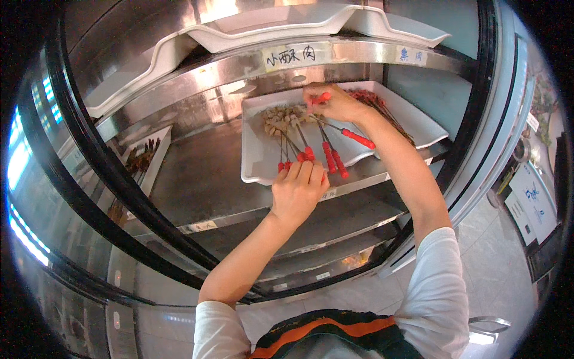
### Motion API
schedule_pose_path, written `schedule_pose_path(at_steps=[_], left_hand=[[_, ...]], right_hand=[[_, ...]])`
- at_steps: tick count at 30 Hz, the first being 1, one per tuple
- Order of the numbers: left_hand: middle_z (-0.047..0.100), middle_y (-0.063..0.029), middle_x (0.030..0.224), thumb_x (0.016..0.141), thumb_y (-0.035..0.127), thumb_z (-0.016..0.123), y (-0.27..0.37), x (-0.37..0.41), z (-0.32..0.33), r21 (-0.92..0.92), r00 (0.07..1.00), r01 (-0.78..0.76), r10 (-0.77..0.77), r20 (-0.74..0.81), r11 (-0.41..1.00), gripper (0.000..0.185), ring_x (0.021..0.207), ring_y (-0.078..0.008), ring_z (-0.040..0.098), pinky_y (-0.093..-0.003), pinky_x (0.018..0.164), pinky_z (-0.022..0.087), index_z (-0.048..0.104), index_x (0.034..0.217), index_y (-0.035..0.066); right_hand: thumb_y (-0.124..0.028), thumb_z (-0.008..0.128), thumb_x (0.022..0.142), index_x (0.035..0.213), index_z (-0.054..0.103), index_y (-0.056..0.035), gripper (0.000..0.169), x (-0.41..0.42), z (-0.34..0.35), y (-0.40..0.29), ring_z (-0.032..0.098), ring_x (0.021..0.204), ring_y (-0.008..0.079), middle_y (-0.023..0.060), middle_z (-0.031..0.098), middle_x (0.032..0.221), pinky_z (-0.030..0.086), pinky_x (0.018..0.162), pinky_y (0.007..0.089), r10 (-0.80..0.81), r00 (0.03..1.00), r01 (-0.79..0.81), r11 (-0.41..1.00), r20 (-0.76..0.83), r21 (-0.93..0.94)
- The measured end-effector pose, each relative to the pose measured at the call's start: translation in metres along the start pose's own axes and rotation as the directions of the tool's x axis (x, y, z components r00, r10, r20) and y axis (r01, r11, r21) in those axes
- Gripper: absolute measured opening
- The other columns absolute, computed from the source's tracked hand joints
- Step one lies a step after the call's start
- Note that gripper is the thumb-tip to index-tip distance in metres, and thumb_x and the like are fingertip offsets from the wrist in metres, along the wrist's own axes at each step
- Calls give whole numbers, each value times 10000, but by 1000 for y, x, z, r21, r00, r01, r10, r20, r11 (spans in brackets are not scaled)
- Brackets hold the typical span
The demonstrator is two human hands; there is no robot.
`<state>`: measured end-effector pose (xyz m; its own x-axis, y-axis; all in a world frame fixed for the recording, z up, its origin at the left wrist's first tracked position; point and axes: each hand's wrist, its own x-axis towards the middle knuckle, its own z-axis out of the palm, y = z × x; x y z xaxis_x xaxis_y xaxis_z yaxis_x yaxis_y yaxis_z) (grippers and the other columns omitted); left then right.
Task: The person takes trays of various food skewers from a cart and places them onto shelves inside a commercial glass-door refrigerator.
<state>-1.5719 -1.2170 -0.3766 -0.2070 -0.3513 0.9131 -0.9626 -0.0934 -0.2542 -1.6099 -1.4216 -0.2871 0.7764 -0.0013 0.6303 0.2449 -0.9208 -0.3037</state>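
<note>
A white tray (253, 161) on the fridge shelf holds pale meat skewers (282, 119) with metal rods and red handles. Over the tray's front edge, the fingers of my left hand (297, 188) curl around red skewer handles; how many is hidden. My right hand (336, 104) is above the tray's back part, closed around a red handle (319, 98), with the rest of that piece unclear. Several red-handled skewers (334, 159) fan out between my hands, handles towards me. One skewer (358, 138) lies apart under my right forearm.
At right, another white tray (423, 128) holds skewers of red meat (365, 96). A narrow tray (161, 148) with dark skewers is at left. White trays (278, 29) sit on the upper shelf, whose metal edge (345, 54) bears handwritten labels. Black door frames (121, 193) flank the opening.
</note>
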Motion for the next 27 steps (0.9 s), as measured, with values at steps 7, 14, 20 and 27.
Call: schedule_pose_path(at_steps=[7,14,20,27], left_hand=[[490,-16,682,610,255,680,1,1,0,-8,998,38,-38,59,999,279,626,-153,519,-279,514,435,532,772,83],[563,-31,775,626,315,686,4,6,-7,-55,987,90,-82,137,994,333,706,-190,551,-315,564,454,567,848,98],[574,-47,850,593,262,716,-11,-2,-23,-60,974,150,-137,182,987,381,740,-218,562,-322,582,462,565,899,94],[577,-53,870,652,121,676,-15,-7,-28,-172,973,189,-161,165,967,287,766,-235,573,-333,620,489,558,909,74]], right_hand=[[36,488,687,724,452,-8,68,-16,-20,-4,563,692,152,90,507,672,446,621,298,67,994,-67,998,84,3],[68,471,679,863,570,4,218,-51,-23,-1,557,822,293,138,597,822,436,725,349,86,916,34,956,393,-290],[50,509,676,944,555,-15,279,-36,5,-58,550,827,317,147,584,836,436,744,377,-166,917,213,973,364,-91],[47,549,652,847,475,-15,218,-28,13,-62,535,749,317,135,551,776,414,642,383,-139,916,209,966,376,-153]])
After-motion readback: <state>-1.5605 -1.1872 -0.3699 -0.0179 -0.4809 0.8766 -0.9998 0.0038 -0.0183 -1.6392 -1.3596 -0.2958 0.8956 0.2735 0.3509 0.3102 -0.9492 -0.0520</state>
